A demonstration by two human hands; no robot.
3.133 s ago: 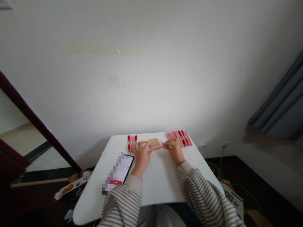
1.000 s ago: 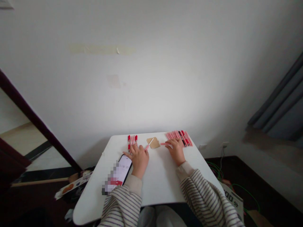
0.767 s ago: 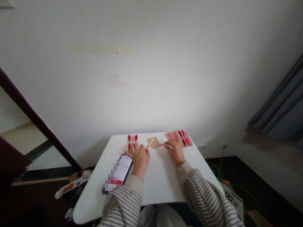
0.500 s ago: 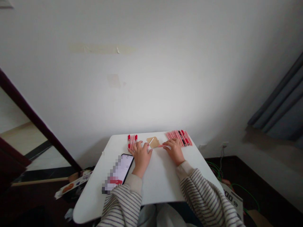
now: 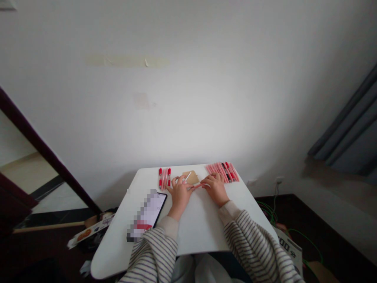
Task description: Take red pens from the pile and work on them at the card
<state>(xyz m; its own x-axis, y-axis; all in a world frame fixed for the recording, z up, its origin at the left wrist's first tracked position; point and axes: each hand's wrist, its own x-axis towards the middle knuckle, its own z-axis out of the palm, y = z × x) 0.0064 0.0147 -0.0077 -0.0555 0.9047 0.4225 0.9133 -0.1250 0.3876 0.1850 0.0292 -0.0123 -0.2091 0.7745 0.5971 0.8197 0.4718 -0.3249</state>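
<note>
A slim pink pen [image 5: 198,186] lies crosswise between my hands, low over the white table. My right hand [image 5: 217,189] has its fingers closed around the pen's right part. At the pen's left end, the thumb and a finger of my left hand [image 5: 179,194] are pinched together. A thin white stick [image 5: 188,175] rests over a tan, card-like piece [image 5: 193,179] just beyond the left fingers; whether they touch it I cannot tell.
Several pink, red and black pens [image 5: 222,172] lie in a row at the back right. A smaller group of red-ended pens [image 5: 164,177] is at the back left. A phone [image 5: 151,212] lies on the table [image 5: 197,236], which stands against the wall [image 5: 206,98].
My left hand has moved right and slightly toward me, meeting the left end of the pink pen. The pen now tilts a little; my right hand has stayed nearly in place.
</note>
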